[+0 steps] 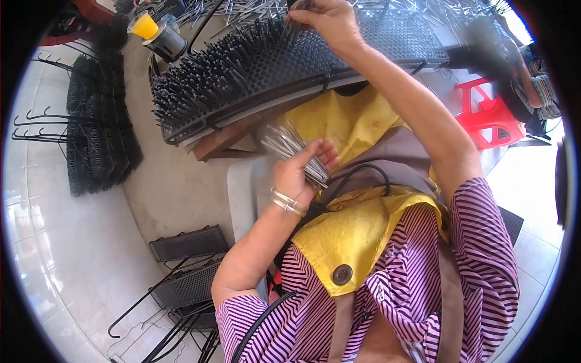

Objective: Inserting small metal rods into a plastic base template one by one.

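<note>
Clasping a bundle of thin silver-grey metal rods (283, 141), the left hand (301, 172) is nearside of a long black perforated rack (387, 41); the right hand (333, 23) pinches something unclear over its far part. Slim dark rods (203, 88) crowd its left. Beyond that end, bristly black hooked frames (97, 121) flank beige floor (172, 190); rightward, a red plastic stool (487, 118). The bundle looks straight, shiny, slightly fanned.

Black object (164, 8) at the upper left edge: pale marks that look like lettering, running along its side; too small and blurred to make out.
Readable words, numbers or signs: none on anything in view.
</note>
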Tool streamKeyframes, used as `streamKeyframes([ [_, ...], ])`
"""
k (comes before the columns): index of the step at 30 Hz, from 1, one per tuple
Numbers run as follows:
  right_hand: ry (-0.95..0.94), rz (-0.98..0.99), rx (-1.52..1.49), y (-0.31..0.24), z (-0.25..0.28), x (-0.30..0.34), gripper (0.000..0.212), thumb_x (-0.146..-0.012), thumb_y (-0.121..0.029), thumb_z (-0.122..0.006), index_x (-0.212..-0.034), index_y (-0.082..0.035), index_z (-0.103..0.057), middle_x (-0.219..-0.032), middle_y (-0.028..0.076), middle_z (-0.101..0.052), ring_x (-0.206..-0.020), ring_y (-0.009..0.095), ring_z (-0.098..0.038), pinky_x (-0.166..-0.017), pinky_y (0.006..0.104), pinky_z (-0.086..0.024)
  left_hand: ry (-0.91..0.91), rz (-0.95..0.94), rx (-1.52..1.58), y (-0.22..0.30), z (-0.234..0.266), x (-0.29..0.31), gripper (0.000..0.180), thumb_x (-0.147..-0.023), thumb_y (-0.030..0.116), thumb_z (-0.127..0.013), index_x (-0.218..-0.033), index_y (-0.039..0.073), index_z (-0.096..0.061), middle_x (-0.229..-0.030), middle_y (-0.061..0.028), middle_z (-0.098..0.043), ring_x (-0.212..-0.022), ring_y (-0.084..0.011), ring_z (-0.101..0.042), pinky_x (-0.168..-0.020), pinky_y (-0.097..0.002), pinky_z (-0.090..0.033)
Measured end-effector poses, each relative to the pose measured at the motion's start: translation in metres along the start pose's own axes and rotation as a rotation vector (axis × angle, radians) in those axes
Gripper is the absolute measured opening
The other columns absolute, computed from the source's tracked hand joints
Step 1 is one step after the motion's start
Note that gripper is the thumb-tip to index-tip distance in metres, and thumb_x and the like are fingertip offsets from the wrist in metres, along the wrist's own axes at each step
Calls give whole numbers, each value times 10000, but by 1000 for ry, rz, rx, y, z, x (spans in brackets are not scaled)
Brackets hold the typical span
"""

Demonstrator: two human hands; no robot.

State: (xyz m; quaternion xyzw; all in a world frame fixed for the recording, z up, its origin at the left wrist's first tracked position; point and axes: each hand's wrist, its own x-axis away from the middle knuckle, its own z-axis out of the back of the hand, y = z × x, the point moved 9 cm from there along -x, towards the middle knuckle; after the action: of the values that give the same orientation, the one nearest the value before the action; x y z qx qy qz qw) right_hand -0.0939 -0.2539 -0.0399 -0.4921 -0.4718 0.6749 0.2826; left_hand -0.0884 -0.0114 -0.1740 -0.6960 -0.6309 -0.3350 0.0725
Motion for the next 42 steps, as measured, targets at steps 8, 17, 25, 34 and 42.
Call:
streamKeyframes([
  [8,-199,105,48,-4,-18,-5,37,-719,2,-623,-736,18,-596,-623,-3,-563,-574,50,-499,-507,205,-406,3,25,-1,-2,1,-3,174,-791,67,-562,-917,-50,-537,-894,-179,-590,-821,-290,-588,-735,-411,-505],
  [17,-216,229,299,-19,-32,5,113,-679,-32,-635,-692,39,-548,-541,114,-501,-533,82,-459,-485,288,-387,5,28,-1,1,1,-3,172,-797,73,-555,-918,-47,-536,-895,-175,-588,-816,-285,-586,-744,-408,-502],
  [25,-142,244,426,-39,-30,8,186,-676,-65,-640,-672,53,-496,-542,185,-467,-485,137,-448,-458,325,-375,7,20,-14,2,1,-3,175,-798,80,-557,-915,-49,-537,-889,-174,-590,-809,-281,-591,-743,-404,-503],
  [34,-134,433,497,-55,-39,12,167,-662,-66,-616,-698,51,-503,-587,204,-496,-528,247,-538,-495,349,-399,-3,31,-30,3,3,-4,167,-804,85,-552,-916,-38,-538,-889,-167,-591,-811,-274,-591,-741,-397,-503],
  [42,-318,463,479,-54,-51,-5,145,-613,-80,-596,-687,32,-540,-634,218,-512,-597,341,-547,-535,386,-410,4,43,-67,3,5,-6,169,-814,94,-540,-930,-27,-527,-904,-155,-583,-827,-267,-582,-753,-397,-494],
])
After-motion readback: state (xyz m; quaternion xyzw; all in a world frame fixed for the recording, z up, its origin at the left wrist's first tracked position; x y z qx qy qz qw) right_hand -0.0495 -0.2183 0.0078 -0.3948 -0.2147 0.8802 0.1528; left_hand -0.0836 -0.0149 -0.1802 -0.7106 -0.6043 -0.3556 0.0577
